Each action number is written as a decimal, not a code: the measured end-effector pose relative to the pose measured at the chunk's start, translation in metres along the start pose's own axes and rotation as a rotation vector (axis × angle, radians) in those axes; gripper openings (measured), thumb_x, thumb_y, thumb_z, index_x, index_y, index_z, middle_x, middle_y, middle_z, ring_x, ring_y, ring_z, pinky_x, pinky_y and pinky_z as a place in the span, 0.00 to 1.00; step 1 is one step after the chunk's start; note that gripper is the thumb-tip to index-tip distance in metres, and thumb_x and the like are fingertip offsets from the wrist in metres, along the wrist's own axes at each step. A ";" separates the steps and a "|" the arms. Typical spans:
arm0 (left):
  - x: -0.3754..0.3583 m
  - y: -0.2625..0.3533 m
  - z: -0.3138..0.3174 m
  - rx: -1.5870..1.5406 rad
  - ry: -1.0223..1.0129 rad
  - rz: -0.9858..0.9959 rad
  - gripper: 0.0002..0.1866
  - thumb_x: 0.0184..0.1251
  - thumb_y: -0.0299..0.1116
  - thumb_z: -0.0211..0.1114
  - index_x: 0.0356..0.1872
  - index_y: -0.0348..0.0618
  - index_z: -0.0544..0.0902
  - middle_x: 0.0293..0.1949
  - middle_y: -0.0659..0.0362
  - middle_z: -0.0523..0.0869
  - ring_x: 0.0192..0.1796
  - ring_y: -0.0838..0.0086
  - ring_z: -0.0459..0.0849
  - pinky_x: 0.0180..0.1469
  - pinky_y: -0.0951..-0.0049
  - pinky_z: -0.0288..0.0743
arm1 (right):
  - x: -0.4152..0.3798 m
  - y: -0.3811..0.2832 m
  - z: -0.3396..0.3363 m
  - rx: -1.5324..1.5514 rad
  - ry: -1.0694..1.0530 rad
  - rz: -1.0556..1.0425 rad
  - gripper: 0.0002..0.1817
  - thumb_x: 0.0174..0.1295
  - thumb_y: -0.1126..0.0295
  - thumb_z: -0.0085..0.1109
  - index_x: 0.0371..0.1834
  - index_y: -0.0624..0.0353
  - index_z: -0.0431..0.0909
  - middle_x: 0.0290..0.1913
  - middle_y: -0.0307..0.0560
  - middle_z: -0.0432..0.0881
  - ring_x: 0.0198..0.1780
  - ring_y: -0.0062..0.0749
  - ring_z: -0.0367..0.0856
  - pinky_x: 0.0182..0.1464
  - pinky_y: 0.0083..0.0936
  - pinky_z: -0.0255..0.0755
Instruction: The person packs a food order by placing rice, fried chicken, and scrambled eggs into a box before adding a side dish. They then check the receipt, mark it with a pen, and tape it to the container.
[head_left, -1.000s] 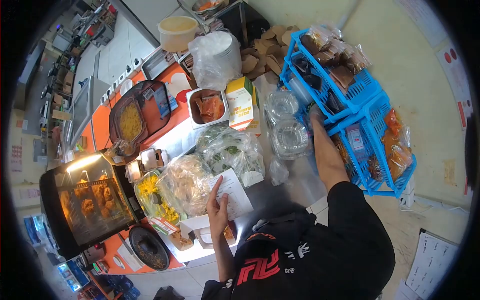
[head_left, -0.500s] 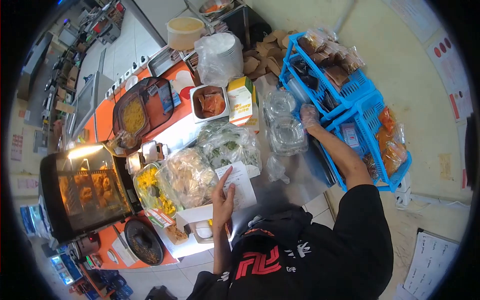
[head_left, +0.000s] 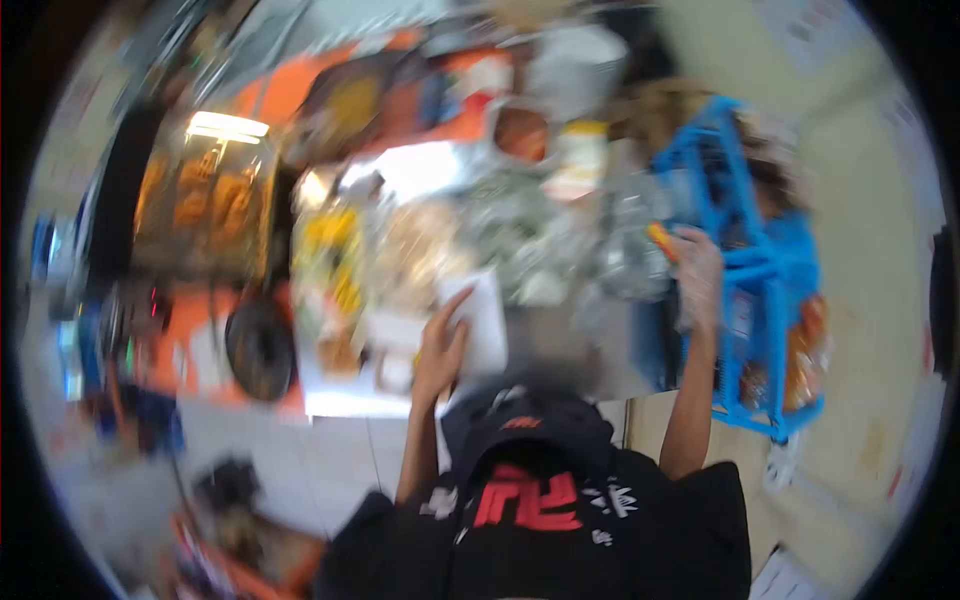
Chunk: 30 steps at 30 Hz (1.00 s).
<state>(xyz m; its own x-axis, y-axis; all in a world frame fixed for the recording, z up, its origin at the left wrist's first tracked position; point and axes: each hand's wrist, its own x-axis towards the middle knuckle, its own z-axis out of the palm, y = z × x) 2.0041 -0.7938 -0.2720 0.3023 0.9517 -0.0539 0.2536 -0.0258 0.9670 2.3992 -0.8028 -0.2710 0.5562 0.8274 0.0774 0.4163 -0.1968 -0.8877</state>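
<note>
My left hand (head_left: 441, 350) rests at the left side of a white paper slip (head_left: 484, 318), fingers apart. In my right hand (head_left: 700, 272), which wears a clear plastic glove, is a small orange-yellow item (head_left: 662, 241), pinched at the fingertips. Blur hides what exactly this item is. The gloved hand is between the clear plastic containers (head_left: 634, 245) and the blue baskets (head_left: 768, 262). Left of the slip lie a bag of pale food (head_left: 415, 250) and an open white box (head_left: 396, 330).
A lit glass food warmer (head_left: 205, 205) stands at the left. Near it lies a round black pan (head_left: 260, 347). At the back are a metal tray of red food (head_left: 521, 133), a yellow and white carton (head_left: 580, 160) and stacked white bowls (head_left: 578, 65).
The camera view has shifted and blurred. My right hand has come out from beside the blue baskets and now holds the orange-yellow item. My left hand remains at the slip.
</note>
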 end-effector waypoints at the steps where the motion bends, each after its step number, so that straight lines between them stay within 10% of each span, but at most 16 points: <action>1: -0.006 -0.003 -0.011 0.131 0.031 -0.003 0.23 0.65 0.23 0.53 0.63 0.41 0.73 0.60 0.47 0.77 0.65 0.59 0.73 0.67 0.66 0.61 | -0.030 -0.037 0.015 0.211 -0.122 0.206 0.18 0.63 0.58 0.61 0.45 0.63 0.78 0.36 0.42 0.82 0.37 0.24 0.80 0.39 0.24 0.76; 10: -0.096 -0.024 -0.160 0.160 0.702 -0.039 0.25 0.65 0.14 0.47 0.64 0.39 0.72 0.61 0.49 0.76 0.63 0.67 0.74 0.64 0.69 0.66 | -0.244 -0.027 0.239 0.340 -1.242 0.113 0.13 0.62 0.63 0.62 0.41 0.62 0.78 0.32 0.43 0.81 0.29 0.25 0.81 0.28 0.25 0.76; 13: -0.128 -0.016 -0.185 0.179 0.770 -0.099 0.25 0.66 0.16 0.47 0.64 0.39 0.72 0.60 0.49 0.76 0.62 0.67 0.74 0.64 0.69 0.66 | -0.262 -0.016 0.302 -0.114 -1.003 -0.737 0.14 0.63 0.66 0.61 0.47 0.62 0.75 0.31 0.41 0.79 0.33 0.22 0.81 0.32 0.23 0.75; 17: -0.153 -0.027 -0.204 0.126 0.789 -0.083 0.24 0.67 0.18 0.47 0.65 0.40 0.71 0.61 0.48 0.75 0.62 0.65 0.75 0.64 0.68 0.66 | -0.259 -0.057 0.343 -0.675 -1.111 -0.878 0.15 0.59 0.73 0.52 0.50 0.58 0.72 0.31 0.51 0.79 0.34 0.38 0.82 0.37 0.33 0.76; 20: -0.160 -0.043 -0.213 0.178 0.769 -0.041 0.25 0.67 0.19 0.49 0.66 0.40 0.70 0.62 0.48 0.75 0.62 0.63 0.74 0.63 0.66 0.66 | -0.265 -0.016 0.370 -0.382 -0.536 -1.204 0.16 0.58 0.72 0.55 0.51 0.56 0.73 0.32 0.50 0.80 0.33 0.39 0.81 0.38 0.35 0.76; 24: -0.152 -0.049 -0.223 0.115 0.551 -0.017 0.35 0.64 0.26 0.60 0.73 0.42 0.59 0.63 0.45 0.72 0.65 0.61 0.72 0.65 0.64 0.65 | -0.216 -0.092 0.356 0.135 -0.565 -0.079 0.18 0.65 0.69 0.54 0.56 0.62 0.70 0.47 0.54 0.77 0.49 0.37 0.78 0.54 0.32 0.71; 26: -0.130 -0.047 -0.204 0.147 0.429 0.001 0.51 0.57 0.32 0.70 0.76 0.42 0.44 0.71 0.43 0.58 0.69 0.57 0.64 0.67 0.59 0.63 | -0.199 -0.104 0.372 0.561 -0.119 -0.102 0.22 0.66 0.65 0.56 0.59 0.67 0.67 0.54 0.56 0.73 0.58 0.38 0.72 0.63 0.32 0.63; 30: -0.070 -0.057 -0.152 0.244 0.570 0.151 0.64 0.47 0.36 0.77 0.74 0.36 0.34 0.71 0.35 0.52 0.72 0.45 0.54 0.71 0.55 0.52 | -0.183 -0.170 0.405 0.061 0.136 -0.282 0.37 0.61 0.53 0.61 0.64 0.72 0.61 0.64 0.67 0.67 0.67 0.52 0.66 0.69 0.37 0.58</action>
<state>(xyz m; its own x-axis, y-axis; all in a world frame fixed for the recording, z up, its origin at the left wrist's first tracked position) 1.8286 -0.8124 -0.2850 -0.1685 0.9437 0.2846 0.4691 -0.1771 0.8652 1.9354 -0.7076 -0.3176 0.5181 0.7661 0.3805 0.5259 0.0656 -0.8480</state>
